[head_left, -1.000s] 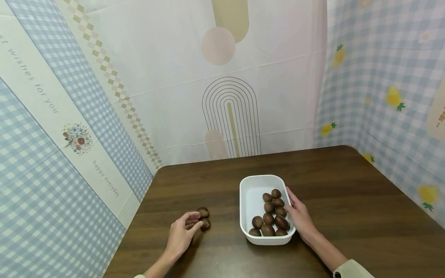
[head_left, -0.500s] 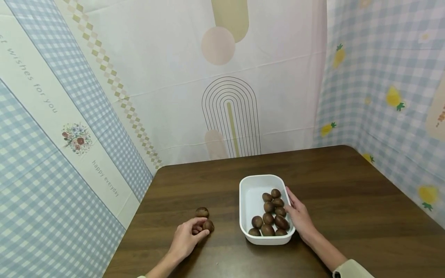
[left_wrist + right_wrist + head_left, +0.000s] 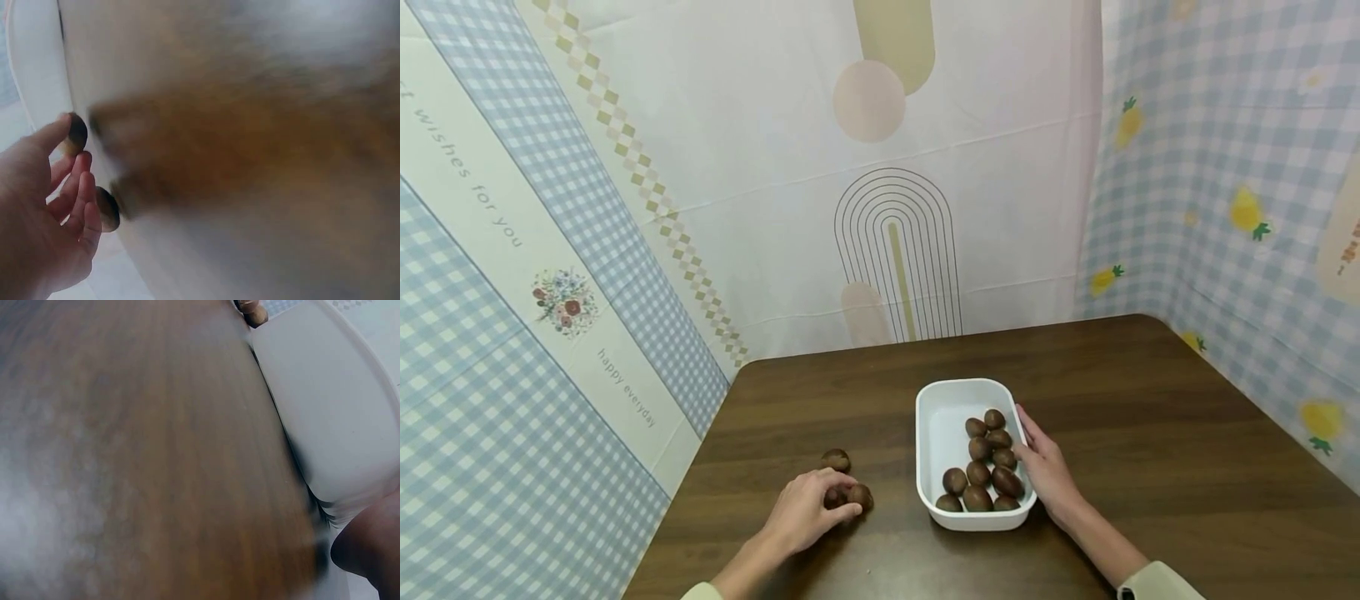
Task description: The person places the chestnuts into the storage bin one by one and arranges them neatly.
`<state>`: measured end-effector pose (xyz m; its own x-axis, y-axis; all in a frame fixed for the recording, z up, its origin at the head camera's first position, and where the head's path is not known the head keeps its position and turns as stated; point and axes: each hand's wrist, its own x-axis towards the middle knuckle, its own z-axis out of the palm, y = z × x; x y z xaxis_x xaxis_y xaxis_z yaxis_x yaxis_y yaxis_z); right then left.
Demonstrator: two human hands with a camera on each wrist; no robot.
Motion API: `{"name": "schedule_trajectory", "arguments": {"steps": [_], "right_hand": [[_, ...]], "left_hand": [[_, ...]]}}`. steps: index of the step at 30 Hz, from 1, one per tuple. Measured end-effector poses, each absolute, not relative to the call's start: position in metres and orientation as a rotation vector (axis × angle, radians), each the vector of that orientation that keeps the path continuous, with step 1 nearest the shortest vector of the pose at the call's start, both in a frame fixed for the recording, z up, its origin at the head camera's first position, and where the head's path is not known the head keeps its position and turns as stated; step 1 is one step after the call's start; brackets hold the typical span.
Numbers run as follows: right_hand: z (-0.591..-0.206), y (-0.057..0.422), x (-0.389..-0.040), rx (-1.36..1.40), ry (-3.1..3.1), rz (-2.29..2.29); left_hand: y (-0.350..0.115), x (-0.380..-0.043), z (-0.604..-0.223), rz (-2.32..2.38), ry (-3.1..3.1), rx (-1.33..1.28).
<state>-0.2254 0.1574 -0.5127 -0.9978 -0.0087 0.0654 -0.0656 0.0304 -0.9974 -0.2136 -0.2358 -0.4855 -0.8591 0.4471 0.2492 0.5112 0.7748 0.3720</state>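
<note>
In the head view my left hand [image 3: 805, 510] is low over the table, pinching a brown chestnut [image 3: 861, 498] between thumb and fingers. The left wrist view shows this chestnut [image 3: 76, 134] at the thumb tip. A second chestnut [image 3: 835, 460] lies just beyond the fingers on the table. To the right, my right hand [image 3: 1047, 471] grips the side of a white rectangular container [image 3: 934, 417], its thumb at the rim and its fingers along the outer wall. Several chestnuts [image 3: 977, 473] sit inside, mostly toward the container's right and near side.
The dark wood-grain table [image 3: 1120, 400] reaches back to a pale printed cloth [image 3: 760, 250]. Blue checked cloths hang at the left [image 3: 497, 400] and right. The container's outer wall [image 3: 331, 400] stands on the tabletop in the right wrist view.
The left hand has shifted toward the near right, bringing the nearer chestnut with it, away from the other one. The right hand and the container have stayed in place.
</note>
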Motion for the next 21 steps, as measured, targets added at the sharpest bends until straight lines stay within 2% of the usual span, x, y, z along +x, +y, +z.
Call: {"name": "schedule_trajectory", "arguments": {"steps": [9, 21], "right_hand": [[-0.514, 0.157, -0.224, 0.088, -2.162, 2.213], [-0.511, 0.156, -0.224, 0.094, -2.181, 2.197]], "left_hand": [[-0.212, -0.237, -0.470, -0.700, -2.755, -0.871], [-0.171, -0.272, -0.453, -0.987, -2.624, -0.902]]}}
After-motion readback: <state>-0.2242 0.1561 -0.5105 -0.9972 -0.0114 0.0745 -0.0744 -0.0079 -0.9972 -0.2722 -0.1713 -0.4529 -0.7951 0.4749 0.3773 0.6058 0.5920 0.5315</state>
